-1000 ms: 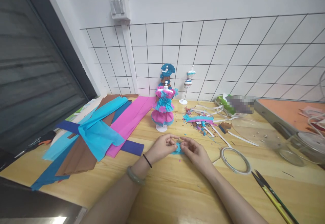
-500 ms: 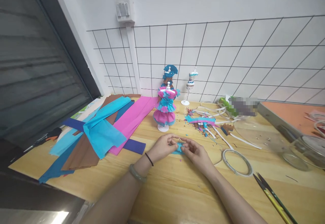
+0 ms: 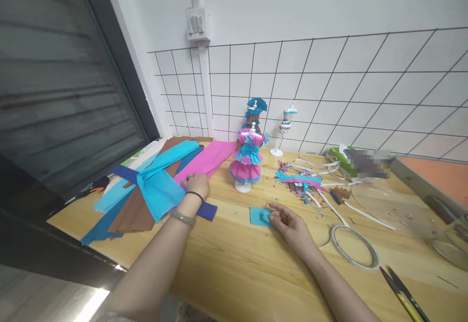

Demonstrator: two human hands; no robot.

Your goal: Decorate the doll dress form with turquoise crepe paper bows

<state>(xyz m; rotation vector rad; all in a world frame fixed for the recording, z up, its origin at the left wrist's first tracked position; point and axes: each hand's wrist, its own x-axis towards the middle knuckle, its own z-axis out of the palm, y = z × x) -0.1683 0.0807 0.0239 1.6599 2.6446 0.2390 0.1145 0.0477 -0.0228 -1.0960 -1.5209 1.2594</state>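
On the one counter (image 3: 226, 263) stand three small dress forms: one pink and blue (image 3: 245, 170), one dark blue and brown (image 3: 257, 104) behind it, one mostly white (image 3: 290, 114) to its right. There are one small blue paper (image 3: 257, 216), one pair of scissors (image 3: 393, 285) near right, one tape ring (image 3: 376, 258), one green packet (image 3: 341, 160) and one orange tray (image 3: 438, 173). The scraps (image 3: 300, 179) and left-side paper sheets (image 3: 133, 215) overlap too much to count.

White wall (image 3: 310, 0) behind a wooden table (image 3: 226, 263)
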